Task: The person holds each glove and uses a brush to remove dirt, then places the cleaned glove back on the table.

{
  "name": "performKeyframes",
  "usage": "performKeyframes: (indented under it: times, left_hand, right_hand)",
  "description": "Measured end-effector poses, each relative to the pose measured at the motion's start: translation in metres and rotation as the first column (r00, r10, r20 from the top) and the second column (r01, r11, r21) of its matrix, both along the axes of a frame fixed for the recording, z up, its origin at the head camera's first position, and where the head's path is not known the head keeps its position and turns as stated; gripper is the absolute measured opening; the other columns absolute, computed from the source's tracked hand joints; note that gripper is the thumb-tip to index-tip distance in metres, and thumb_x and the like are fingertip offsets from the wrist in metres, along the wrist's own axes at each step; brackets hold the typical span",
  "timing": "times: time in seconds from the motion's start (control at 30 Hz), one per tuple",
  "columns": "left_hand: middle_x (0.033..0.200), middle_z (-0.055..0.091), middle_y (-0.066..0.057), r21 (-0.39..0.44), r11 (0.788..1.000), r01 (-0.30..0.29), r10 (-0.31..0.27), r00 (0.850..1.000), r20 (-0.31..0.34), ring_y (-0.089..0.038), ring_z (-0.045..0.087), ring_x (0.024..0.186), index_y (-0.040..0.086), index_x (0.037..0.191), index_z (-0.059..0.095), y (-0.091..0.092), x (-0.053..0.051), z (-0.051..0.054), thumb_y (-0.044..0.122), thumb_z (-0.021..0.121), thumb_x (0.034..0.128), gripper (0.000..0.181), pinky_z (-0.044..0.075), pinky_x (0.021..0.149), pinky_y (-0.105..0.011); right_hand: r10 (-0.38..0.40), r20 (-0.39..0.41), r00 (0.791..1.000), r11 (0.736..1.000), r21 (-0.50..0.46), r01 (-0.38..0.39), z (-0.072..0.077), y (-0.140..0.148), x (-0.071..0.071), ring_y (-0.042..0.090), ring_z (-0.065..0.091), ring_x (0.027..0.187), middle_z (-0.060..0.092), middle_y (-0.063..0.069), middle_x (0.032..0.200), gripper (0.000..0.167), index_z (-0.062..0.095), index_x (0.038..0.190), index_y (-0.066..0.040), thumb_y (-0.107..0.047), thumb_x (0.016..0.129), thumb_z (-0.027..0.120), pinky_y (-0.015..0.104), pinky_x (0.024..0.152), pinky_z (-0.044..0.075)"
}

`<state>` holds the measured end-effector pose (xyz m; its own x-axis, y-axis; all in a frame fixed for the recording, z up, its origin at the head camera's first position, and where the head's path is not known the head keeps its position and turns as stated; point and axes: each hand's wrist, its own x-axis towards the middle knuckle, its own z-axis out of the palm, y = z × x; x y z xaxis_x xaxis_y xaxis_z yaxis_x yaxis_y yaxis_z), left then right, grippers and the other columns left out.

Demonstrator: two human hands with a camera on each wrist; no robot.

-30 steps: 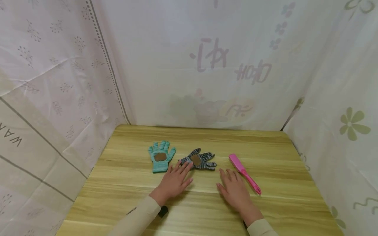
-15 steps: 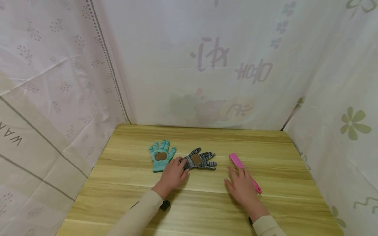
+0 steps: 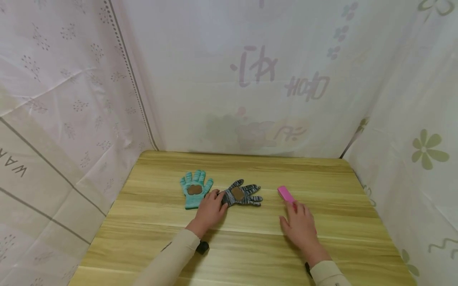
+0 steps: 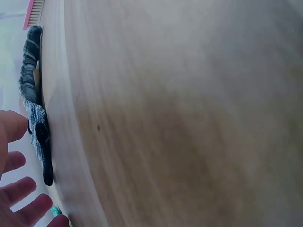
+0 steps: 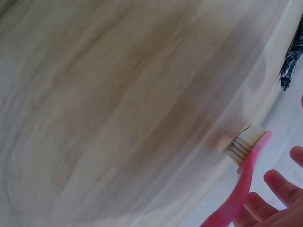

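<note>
In the head view a dark grey marled knit glove (image 3: 247, 195) with a brown palm patch lies flat, its fingers pointing right. My left hand (image 3: 210, 211) is over its cuff end. The left wrist view has the glove (image 4: 34, 90) beside spread fingers and thumb, not pinched; contact is unclear. A pink brush (image 3: 285, 193) with pale bristles lies to the right. Over its handle hovers my right hand (image 3: 300, 228), hiding most of it. Beside the brush (image 5: 246, 175) in the right wrist view, the fingers are parted and not wrapped round it.
A teal knit glove (image 3: 196, 200) with a brown patch lies left of the dark one, close to my left hand. All sit on a wood-grain table (image 3: 250, 254). Printed white cloth (image 3: 200, 79) hangs behind the table and on both sides.
My left hand has drawn back slightly to the dark glove's cuff, its fingers more bent. My right hand has moved right, from beside the brush to over its handle. Gloves and brush stay in place.
</note>
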<state>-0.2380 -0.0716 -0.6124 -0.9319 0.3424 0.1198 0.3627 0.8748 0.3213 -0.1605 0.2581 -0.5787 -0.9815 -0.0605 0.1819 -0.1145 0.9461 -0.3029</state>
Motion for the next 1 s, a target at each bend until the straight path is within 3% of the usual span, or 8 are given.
performKeyframes:
  times: [0.33,0.6,1.0]
  left_hand:
    - [0.151,0.046,-0.015,0.026,0.999,-0.037,0.036,0.998,0.058,-0.039,0.047,0.136,0.015,0.152,0.043,0.007,-0.001,0.003,0.041,0.049,0.1066,0.053,0.044,0.105,-0.059]
    - [0.148,0.049,-0.015,0.116,0.991,-0.066,0.056,0.995,0.089,-0.039,0.049,0.133,0.014,0.152,0.044,0.013,-0.006,0.003,0.037,0.052,0.1062,0.051,0.045,0.104,-0.060]
    - [0.145,0.052,-0.017,0.178,0.976,-0.125,0.097,0.983,0.157,-0.042,0.046,0.136,0.010,0.150,0.046,0.014,-0.016,0.003,0.033,0.057,0.1042,0.053,0.043,0.106,-0.061]
  right_hand:
    - [-0.089,0.114,0.989,0.992,-0.075,0.098,-0.006,0.009,-0.003,0.056,0.036,0.131,0.040,0.036,0.142,0.072,0.032,0.151,0.005,-0.033,0.097,0.062,0.072,0.101,0.036]
    - [-0.112,0.165,0.980,0.989,-0.073,0.126,-0.009,0.017,-0.005,0.061,0.039,0.127,0.038,0.040,0.143,0.077,0.023,0.154,0.006,-0.033,0.099,0.059,0.073,0.097,0.039]
    - [-0.147,0.207,0.967,0.987,-0.038,0.158,-0.011,0.021,-0.009,0.055,0.051,0.112,0.049,0.042,0.131,0.066,0.028,0.151,0.010,-0.019,0.100,0.058,0.065,0.088,0.046]
